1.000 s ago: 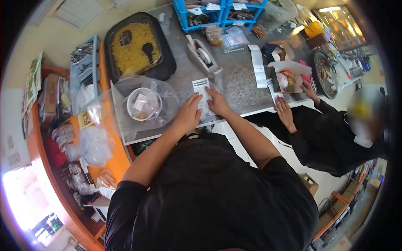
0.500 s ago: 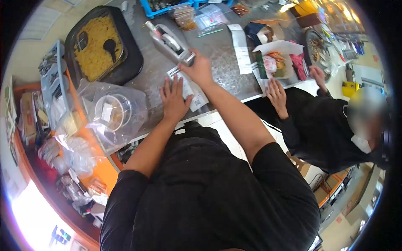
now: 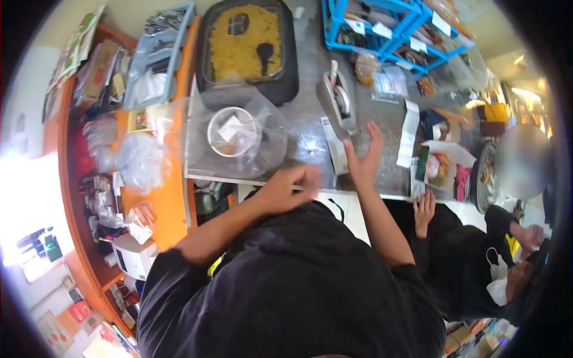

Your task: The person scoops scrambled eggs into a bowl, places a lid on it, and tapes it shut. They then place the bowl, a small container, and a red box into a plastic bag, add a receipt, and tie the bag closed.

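Observation:
My right hand (image 3: 365,160) is raised at the counter edge, thumb and fingers spread apart, with nothing visible in it. Just beyond its fingertips stands a grey tape dispenser (image 3: 338,102). Beside that hand a white receipt (image 3: 335,149) lies on the metal counter, partly under the dispenser. My left hand (image 3: 292,188) is near the front edge, smeared by motion, its fingers bent. To the left of it, a clear plastic bag (image 3: 271,134) surrounds a round white-rimmed container (image 3: 213,132) with a paper slip on top.
A black tray of yellow food (image 3: 248,45) stands at the back left. Blue baskets (image 3: 382,45) hold packets at the back. Another long receipt (image 3: 408,134) and an open food box (image 3: 450,158) lie to the right, where a co-worker's hand (image 3: 424,209) rests at the edge.
My right hand has come off the tape dispenser and opened. My left hand has lifted off the receipt and moved back toward my body. The view has swung left.

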The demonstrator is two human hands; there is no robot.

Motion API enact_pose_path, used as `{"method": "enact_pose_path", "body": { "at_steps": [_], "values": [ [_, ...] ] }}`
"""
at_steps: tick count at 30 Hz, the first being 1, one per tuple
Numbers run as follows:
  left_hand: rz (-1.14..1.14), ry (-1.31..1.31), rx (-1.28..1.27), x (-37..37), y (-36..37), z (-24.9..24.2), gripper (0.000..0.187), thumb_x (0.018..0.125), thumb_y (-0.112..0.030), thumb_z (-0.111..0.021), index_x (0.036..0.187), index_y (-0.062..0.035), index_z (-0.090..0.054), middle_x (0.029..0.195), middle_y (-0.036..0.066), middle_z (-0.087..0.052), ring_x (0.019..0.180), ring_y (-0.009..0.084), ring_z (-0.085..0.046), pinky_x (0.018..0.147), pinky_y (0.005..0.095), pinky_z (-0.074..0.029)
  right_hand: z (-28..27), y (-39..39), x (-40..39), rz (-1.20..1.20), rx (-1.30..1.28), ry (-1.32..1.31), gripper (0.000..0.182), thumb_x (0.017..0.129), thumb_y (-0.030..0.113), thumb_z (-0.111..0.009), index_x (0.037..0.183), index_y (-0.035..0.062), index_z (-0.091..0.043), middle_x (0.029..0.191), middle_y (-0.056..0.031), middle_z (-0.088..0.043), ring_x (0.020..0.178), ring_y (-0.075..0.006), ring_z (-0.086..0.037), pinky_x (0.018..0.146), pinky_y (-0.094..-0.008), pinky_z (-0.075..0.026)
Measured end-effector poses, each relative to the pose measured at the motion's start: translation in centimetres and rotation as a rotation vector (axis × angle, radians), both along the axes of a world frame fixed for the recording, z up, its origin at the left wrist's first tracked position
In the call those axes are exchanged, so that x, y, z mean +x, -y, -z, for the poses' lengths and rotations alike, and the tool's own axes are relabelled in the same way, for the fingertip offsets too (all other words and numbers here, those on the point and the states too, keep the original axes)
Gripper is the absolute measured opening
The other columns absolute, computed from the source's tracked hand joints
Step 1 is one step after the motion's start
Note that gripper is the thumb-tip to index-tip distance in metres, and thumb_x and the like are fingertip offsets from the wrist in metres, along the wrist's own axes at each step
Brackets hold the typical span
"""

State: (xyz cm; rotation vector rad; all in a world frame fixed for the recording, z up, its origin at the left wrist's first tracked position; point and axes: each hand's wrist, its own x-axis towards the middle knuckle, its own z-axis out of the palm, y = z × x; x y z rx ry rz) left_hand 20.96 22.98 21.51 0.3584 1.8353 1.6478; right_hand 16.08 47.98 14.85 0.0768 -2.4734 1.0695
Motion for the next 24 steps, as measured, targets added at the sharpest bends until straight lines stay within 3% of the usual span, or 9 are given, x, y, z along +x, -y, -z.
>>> {"method": "enact_pose_path", "body": {
  "at_steps": [3,5,6,8,11,13,18,22,24],
  "values": [
    [-0.167,-0.556,0.226,0.8,10.3,-9.6,0.043,0.101,-0.041,-0.060,0.109,0.0003,-0.067,0.089,0.015,-0.071,0.072,0.0183,-0.069,0.059,0.0317,-0.053,-1.9,3.4,-0.8,-0.234,-0.266,0.165,0.054,0.091,0.024,-0.073,0.137,0.0021,-0.054,0.137,-0.0220,-0.055,0.125,-0.0303,-0.055,0.107,-0.0406,-0.041],
    [-0.846,-0.822,0.399,-0.2,16.5,-12.1,0.044,0.107,-0.044,-0.048,0.103,-0.0030,-0.064,0.073,0.008,-0.060,0.058,0.0155,-0.054,0.056,0.0302,-0.045,-1.3,7.0,-3.3,-0.321,-0.592,0.453,0.051,0.098,0.025,-0.064,0.141,0.0020,-0.051,0.144,-0.0224,-0.051,0.132,-0.0308,-0.051,0.112,-0.0408,-0.037],
    [-0.832,-0.857,0.616,-2.8,21.6,-11.8,0.040,0.108,-0.038,-0.045,0.104,-0.0013,-0.061,0.073,0.007,-0.055,0.059,0.0143,-0.047,0.059,0.0305,-0.044,0.2,9.1,-5.7,-0.224,-0.713,0.513,0.053,0.098,0.023,-0.062,0.144,0.0026,-0.048,0.144,-0.0224,-0.051,0.134,-0.0311,-0.049,0.112,-0.0404,-0.036],
    [-1.327,-0.794,-0.085,-8.8,26.5,-6.7,0.034,0.106,-0.032,-0.045,0.104,-0.0024,-0.061,0.080,0.007,-0.058,0.068,0.0151,-0.052,0.066,0.0315,-0.045,4.0,12.6,-11.4,-0.023,-0.961,0.619,0.057,0.097,0.020,-0.059,0.150,0.0037,-0.043,0.146,-0.0223,-0.051,0.139,-0.0318,-0.046,0.114,-0.0395,-0.034],
    [-1.046,-0.316,-0.246,-17.7,30.1,10.3,0.040,0.106,-0.037,-0.043,0.112,-0.0030,-0.063,0.097,0.009,-0.064,0.090,0.0234,-0.061,0.081,0.0387,-0.050,9.2,15.4,-17.1,-0.046,-0.461,0.507,0.071,0.092,0.011,-0.055,0.159,0.0078,-0.032,0.151,-0.0220,-0.047,0.144,-0.0327,-0.042,0.115,-0.0369,-0.033],
    [-0.903,0.091,-0.175,-20.7,29.0,17.9,0.048,0.107,-0.045,-0.042,0.120,-0.0027,-0.061,0.110,0.011,-0.064,0.102,0.0253,-0.062,0.090,0.0405,-0.050,10.1,16.3,-18.1,-0.087,-0.572,0.562,0.082,0.082,0.002,-0.053,0.160,0.0100,-0.030,0.147,-0.0170,-0.051,0.140,-0.0277,-0.045,0.113,-0.0332,-0.035],
    [-0.752,0.412,0.595,-20.7,24.6,14.5,0.069,0.104,-0.058,-0.043,0.145,-0.0023,-0.044,0.142,0.010,-0.052,0.127,0.0248,-0.053,0.106,0.0403,-0.045,9.8,16.0,-18.5,-0.155,-0.820,0.722,0.094,0.073,-0.009,-0.051,0.162,0.0141,-0.030,0.145,-0.0082,-0.052,0.123,-0.0189,-0.053,0.097,-0.0268,-0.045],
    [-0.874,0.090,0.269,-23.4,28.4,10.2,0.072,0.103,-0.058,-0.047,0.151,-0.0044,-0.042,0.150,0.010,-0.048,0.134,0.0250,-0.050,0.112,0.0406,-0.041,-1.5,15.8,-19.5,-0.282,-0.927,0.572,0.083,0.082,-0.002,-0.056,0.160,0.0093,-0.031,0.154,-0.0150,-0.044,0.134,-0.0247,-0.047,0.106,-0.0338,-0.041],
    [-0.780,0.247,0.457,-25.1,29.8,3.3,0.071,0.104,-0.054,-0.049,0.152,-0.0030,-0.039,0.153,0.013,-0.045,0.139,0.0250,-0.046,0.115,0.0406,-0.038,-9.5,16.4,-20.5,-0.143,-0.688,0.482,0.065,0.085,0.005,-0.060,0.149,0.0024,-0.048,0.142,-0.0128,-0.055,0.123,-0.0205,-0.053,0.100,-0.0326,-0.045]
  ]
}}
